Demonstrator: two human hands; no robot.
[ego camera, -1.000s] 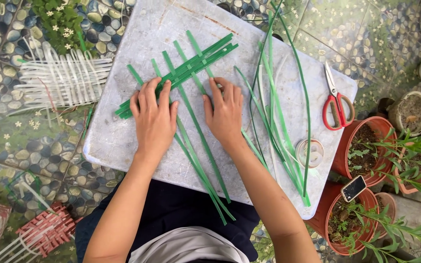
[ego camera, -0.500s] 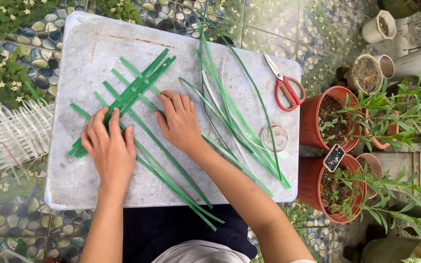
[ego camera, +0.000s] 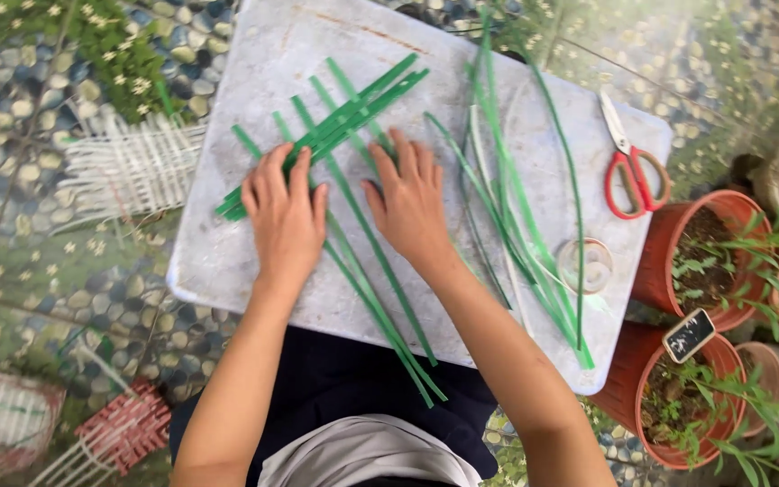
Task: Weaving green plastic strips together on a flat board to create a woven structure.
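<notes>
Pressing flat on a pale board (ego camera: 254, 271), the left hand (ego camera: 286, 216) lies palm down with its fingers close together over the crossed green strips (ego camera: 335, 126), its fingertips touching the bundle that runs slantwise from lower left to upper right. The right hand (ego camera: 412, 203) lies just beside it, also palm down, fingers slightly spread across the long strips that run down toward the near edge of the board. Neither hand pinches anything as far as can be seen; what the fingertips do under the strips is hidden. A loose sheaf of longer green strips (ego camera: 516, 207) lies to the right of the hands, apart from them. Further right rest red-handled scissors (ego camera: 631, 162) and a clear tape roll (ego camera: 586, 264). Off the board, a white woven mat (ego camera: 123, 167) lies on the pebbled ground at left, and terracotta plant pots (ego camera: 705, 261) stand at right
</notes>
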